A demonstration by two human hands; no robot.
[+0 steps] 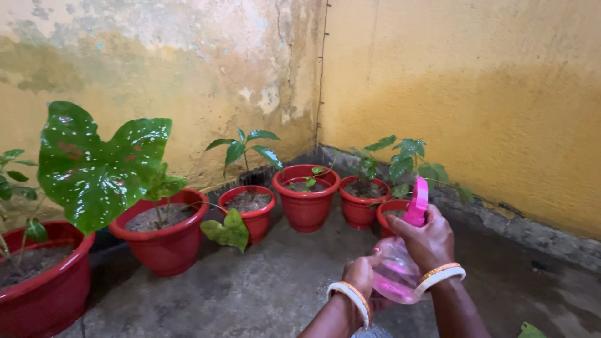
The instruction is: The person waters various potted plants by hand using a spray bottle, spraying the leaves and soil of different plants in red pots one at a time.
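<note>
The person is holding a pink spray bottle (pixel 400 263) in both hands, low in front of them, over the bare concrete floor (pixel 263 288). The right hand (pixel 426 241) is gripping the neck, fingers curled shut around it just under the pink spray head (pixel 417 201), which is sticking up above the knuckles and pointing toward the pots. The left hand (pixel 362 274) is cupping the clear lower body from the side and beneath, fingers closed against it. So the bottle is sitting between the two hands, touching both, with its rounded base showing pink liquid between the wrists. Both wrists are wearing white and orange bangles (pixel 441 276).

Just beyond the spray head, a row of red pots (pixel 305 203) is standing along the foot of the stained yellow wall (pixel 188 75), curving into the corner. The nearest pot (pixel 389 216) is partly hidden behind the right hand. On the left, a big spotted leaf (pixel 94 169) is hanging over two larger pots, well apart from the hands.
</note>
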